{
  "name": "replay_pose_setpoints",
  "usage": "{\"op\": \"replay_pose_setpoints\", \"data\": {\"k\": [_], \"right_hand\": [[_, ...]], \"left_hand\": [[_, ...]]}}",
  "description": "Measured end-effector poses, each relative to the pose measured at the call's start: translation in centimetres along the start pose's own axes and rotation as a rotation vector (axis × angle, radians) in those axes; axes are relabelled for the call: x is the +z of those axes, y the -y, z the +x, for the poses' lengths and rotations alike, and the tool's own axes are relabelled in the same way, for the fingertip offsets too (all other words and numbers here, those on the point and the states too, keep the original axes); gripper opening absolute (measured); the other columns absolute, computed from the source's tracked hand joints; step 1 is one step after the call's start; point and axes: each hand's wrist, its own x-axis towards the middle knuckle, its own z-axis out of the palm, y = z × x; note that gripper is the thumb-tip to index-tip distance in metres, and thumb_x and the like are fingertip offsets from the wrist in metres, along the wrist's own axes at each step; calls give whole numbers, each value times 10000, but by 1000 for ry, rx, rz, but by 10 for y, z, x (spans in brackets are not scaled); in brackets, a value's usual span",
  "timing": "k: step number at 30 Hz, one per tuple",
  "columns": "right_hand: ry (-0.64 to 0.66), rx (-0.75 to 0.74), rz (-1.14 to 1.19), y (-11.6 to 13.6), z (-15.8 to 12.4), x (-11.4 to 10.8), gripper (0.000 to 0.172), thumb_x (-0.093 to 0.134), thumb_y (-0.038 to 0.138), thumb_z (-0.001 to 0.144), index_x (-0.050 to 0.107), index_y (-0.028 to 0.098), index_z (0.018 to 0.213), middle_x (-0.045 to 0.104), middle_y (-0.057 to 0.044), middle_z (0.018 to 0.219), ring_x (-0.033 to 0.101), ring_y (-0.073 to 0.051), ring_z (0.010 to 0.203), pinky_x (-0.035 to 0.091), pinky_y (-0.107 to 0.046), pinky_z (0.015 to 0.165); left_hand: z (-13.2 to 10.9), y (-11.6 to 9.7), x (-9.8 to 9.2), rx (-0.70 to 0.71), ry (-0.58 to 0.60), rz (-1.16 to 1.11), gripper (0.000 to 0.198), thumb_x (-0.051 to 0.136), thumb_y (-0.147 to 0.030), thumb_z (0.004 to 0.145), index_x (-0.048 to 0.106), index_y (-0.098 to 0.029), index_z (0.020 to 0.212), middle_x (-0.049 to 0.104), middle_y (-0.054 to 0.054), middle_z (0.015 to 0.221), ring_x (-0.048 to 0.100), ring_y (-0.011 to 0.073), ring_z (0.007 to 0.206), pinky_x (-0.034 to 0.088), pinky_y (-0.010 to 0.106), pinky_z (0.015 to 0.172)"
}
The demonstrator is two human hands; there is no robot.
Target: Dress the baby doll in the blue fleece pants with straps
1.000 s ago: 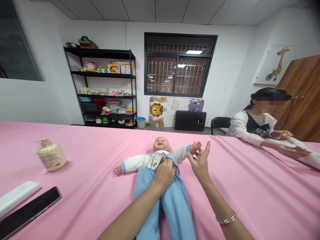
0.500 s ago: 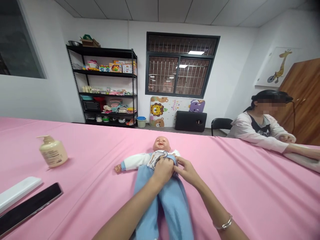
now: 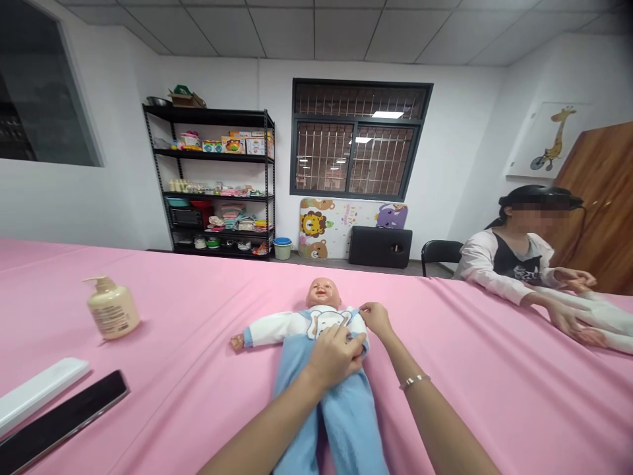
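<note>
A baby doll [image 3: 322, 294] lies on its back on a pink-covered table [image 3: 475, 389], dressed in a white long-sleeved top [image 3: 271, 328] under a blue romper [image 3: 341, 422] with a bear-faced bib. My left hand [image 3: 333, 356] lies across the doll's chest, its fingers closed on the romper front. Up at the doll's shoulder on the right side of the picture, my right hand [image 3: 376, 318] pinches the romper's shoulder strap. A silver bracelet [image 3: 414, 381] circles my right wrist. My left forearm hides part of the doll's legs.
On the table's left stand a cream pump bottle [image 3: 113, 308], a white case [image 3: 37, 392] and a black phone [image 3: 62, 412]. At the right, a seated co-worker [image 3: 519, 254] has both hands on another doll [image 3: 593, 323]. Loaded black shelves [image 3: 212, 178] stand against the far wall.
My right hand has moved from beside my left hand up to the doll's shoulder. My left hand has shifted slightly down the chest. The co-worker's hands now rest on the other doll.
</note>
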Motion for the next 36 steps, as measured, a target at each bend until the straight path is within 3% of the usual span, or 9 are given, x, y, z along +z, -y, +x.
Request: {"op": "replay_pose_setpoints", "data": {"k": [6,9,13,17,21,25,28,31,36], "right_hand": [[159,59,270,9,24,21,171,639,258,586,640,99,648,631,-77,650,541,-149,594,397,-243,576],[316,55,461,14,10,19,322,614,408,660,646,114,788,650,-70,756,581,-152,666,460,-254,636],[502,154,1029,13,-31,7,381,578,458,723,598,187,989,633,-43,971,598,-163,849,489,-279,759],[476,276,1375,1,-71,-6,245,531,320,754,582,223,973,586,-22,1099,581,-182,952,506,-309,779],[366,430,1554,-17,-89,-9,268,444,134,646,574,160,879,593,-70,1051,541,-195,1067,476,-344,912],[382,449,1488,-30,-90,-4,362,441,33,643,543,129,977,572,-91,1087,547,-187,1072,488,-299,915],[336,488,1525,-37,-85,-1,271,524,160,779,505,130,1048,576,-105,1074,579,-186,1016,525,-274,854],[210,586,1524,-41,-80,1,279,486,308,863,477,137,1083,600,-101,996,622,-167,892,556,-254,757],[182,645,1411,-37,-84,-1,169,430,224,881,491,113,992,617,-116,923,627,-146,844,543,-222,716]], "left_hand": [[-4,1,4,90,-122,-81,379,547,-223,769,517,-284,1142,577,55,915,559,217,813,465,363,714],[-3,2,7,30,-210,-236,435,562,-227,792,461,-273,1213,557,61,1061,567,202,888,491,363,776],[0,4,9,5,-265,-441,447,504,-203,846,390,-270,1273,515,61,1150,523,186,1055,466,360,918],[1,4,8,1,-286,-556,470,453,-162,860,330,-237,1308,420,89,1303,399,199,1221,404,389,1006],[2,13,-3,71,-464,-559,396,389,-119,863,370,-195,1251,442,112,1294,376,202,1239,359,407,1023],[-9,43,-19,-275,-481,-492,219,356,-215,892,487,-184,1065,581,84,1039,548,186,979,430,342,865],[-28,71,-22,-546,-192,-459,264,412,-402,867,545,-173,882,613,59,838,566,199,754,420,320,710],[-45,91,-18,-592,13,-647,398,461,-535,793,539,-169,658,572,25,647,521,187,639,389,292,639],[-46,95,-9,-704,-234,-1150,385,488,-531,759,541,-152,709,551,-1,698,485,154,675,390,258,661]]}}
